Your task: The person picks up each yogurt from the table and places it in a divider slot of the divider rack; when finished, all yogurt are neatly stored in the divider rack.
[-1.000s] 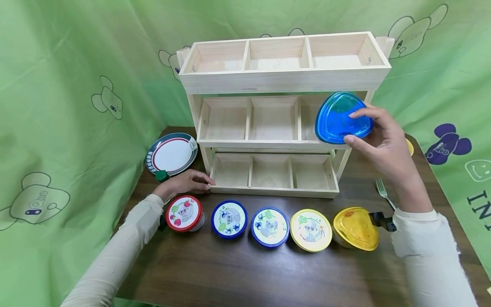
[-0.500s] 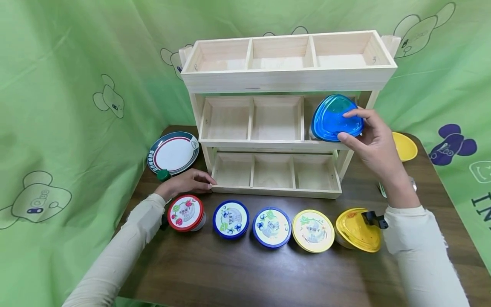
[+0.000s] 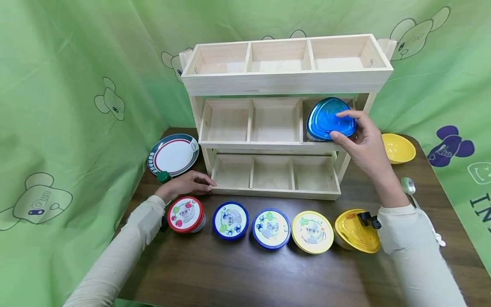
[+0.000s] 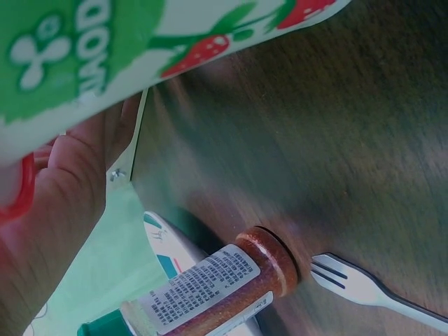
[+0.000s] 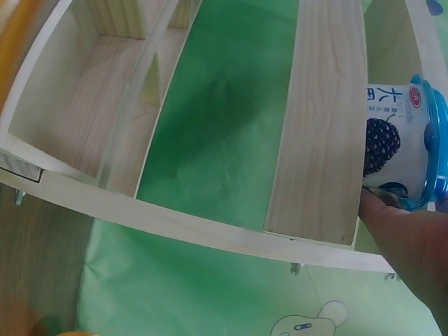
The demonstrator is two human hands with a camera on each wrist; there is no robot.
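A tub with a blue lid point(image 3: 330, 119) is in the right compartment of the middle tier of a wooden three-tier rack point(image 3: 287, 83). My right hand point(image 3: 366, 145) grips it by the side, thumb in front and fingers over the lid. The right wrist view shows the tub's white wall point(image 5: 399, 140) with a dark berry picture, partly behind the tier's front board. My left hand point(image 3: 188, 184) rests with its fingertips at the front left corner of the bottom tier. Close to the left wrist stands a red-lidded tub point(image 3: 186, 214).
Two blue-rimmed tubs point(image 3: 231, 220), a yellow-rimmed tub point(image 3: 312, 232) and a yellow-lidded tub point(image 3: 356, 230) line the front. Plates point(image 3: 172, 154) and a green-capped seasoning bottle point(image 4: 217, 287) are at left, near a fork point(image 4: 364, 283). A yellow bowl point(image 3: 399, 148) and a spoon point(image 3: 408, 186) lie right.
My right hand has carried the blue-lidded tub left and slightly down into the right compartment of the middle tier. The left hand has stayed at the rack's corner.
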